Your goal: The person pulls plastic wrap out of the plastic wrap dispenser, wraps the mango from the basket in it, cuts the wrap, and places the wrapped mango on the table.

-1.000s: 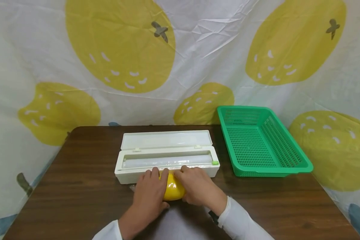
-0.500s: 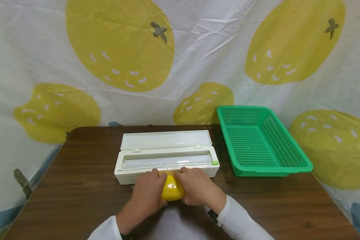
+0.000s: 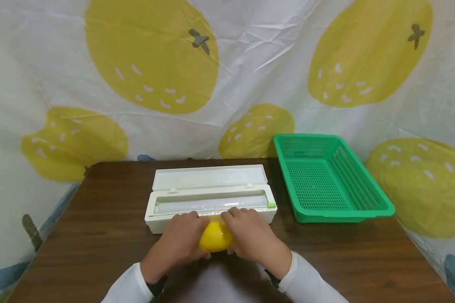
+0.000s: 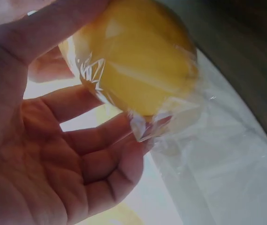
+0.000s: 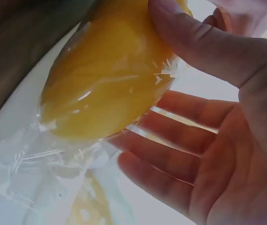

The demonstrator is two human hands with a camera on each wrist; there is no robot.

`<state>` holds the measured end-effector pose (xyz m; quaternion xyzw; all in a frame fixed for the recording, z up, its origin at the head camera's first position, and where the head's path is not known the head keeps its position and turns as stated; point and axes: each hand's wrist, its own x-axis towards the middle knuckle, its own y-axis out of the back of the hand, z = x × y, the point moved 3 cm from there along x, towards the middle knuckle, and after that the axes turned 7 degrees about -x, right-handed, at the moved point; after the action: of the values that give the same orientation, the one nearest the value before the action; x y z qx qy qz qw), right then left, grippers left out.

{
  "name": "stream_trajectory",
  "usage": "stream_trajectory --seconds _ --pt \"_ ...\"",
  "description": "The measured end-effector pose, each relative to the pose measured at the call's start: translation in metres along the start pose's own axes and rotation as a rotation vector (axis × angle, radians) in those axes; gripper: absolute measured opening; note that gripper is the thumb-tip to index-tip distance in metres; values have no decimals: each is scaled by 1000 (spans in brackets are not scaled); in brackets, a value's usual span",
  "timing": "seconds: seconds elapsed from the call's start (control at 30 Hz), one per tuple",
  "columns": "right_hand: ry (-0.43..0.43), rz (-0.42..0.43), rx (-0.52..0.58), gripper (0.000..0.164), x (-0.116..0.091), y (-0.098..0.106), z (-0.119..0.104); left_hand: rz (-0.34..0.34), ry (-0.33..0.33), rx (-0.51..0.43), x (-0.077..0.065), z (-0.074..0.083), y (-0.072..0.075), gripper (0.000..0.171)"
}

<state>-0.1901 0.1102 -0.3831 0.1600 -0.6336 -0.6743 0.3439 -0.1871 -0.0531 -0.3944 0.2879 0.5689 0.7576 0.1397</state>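
A smooth, rounded yellow fruit [image 3: 215, 237] sits between both hands, in front of the white cling film box. Clear cling film [image 4: 185, 117] lies tight and wrinkled over it and trails off below. My left hand [image 3: 183, 237] holds its left side, thumb on the near side and fingers behind, as the left wrist view shows. From the right, my right hand [image 3: 253, 235] grips it with the thumb [image 5: 189, 35] pressed on the film and the fingers behind. The white box [image 3: 208, 221] has its lid raised, with a film roll [image 3: 212, 203] inside.
A green slider [image 3: 271, 205] sits at the box's right end. To the right stands a green plastic basket [image 3: 364, 219] with a slatted floor. Brown wooden table [image 3: 98, 235] spreads around, with a fruit-print cloth [image 3: 258, 84] hanging behind it.
My left fingers have drawn back to the left off the top of the yellow fruit, exposing more of its left side. The fruit has shifted slightly left. Box and basket stay put.
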Motion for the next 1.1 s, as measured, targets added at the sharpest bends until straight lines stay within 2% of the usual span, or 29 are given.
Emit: stream_trajectory --seconds 0.17,0.23,0.33,0.43,0.5,0.63,0.83,0.93,1.1 --pt "33 41 -100 53 -3 1 -7 -50 16 -26 1 1 5 55" --pt "44 48 -140 60 -5 -2 -11 -78 19 -33 0 2 5 54" --pt "55 107 -243 74 -5 -7 -19 -108 20 -51 -2 3 6 55" --pt "51 180 -330 75 -2 -10 -23 -97 26 -86 -3 1 6 57" --pt "41 193 -353 71 1 -11 -22 -74 41 -124 -3 -1 6 59" --pt "36 131 -299 65 5 -12 -15 -46 95 -140 -6 2 2 61" --pt "36 58 -171 57 8 -12 -3 -2 183 20 -11 14 -1 60" --pt "26 49 -121 55 8 -11 1 26 178 98 -12 19 -2 65" --pt "17 28 -75 52 11 -8 3 99 110 192 -10 25 -4 77"
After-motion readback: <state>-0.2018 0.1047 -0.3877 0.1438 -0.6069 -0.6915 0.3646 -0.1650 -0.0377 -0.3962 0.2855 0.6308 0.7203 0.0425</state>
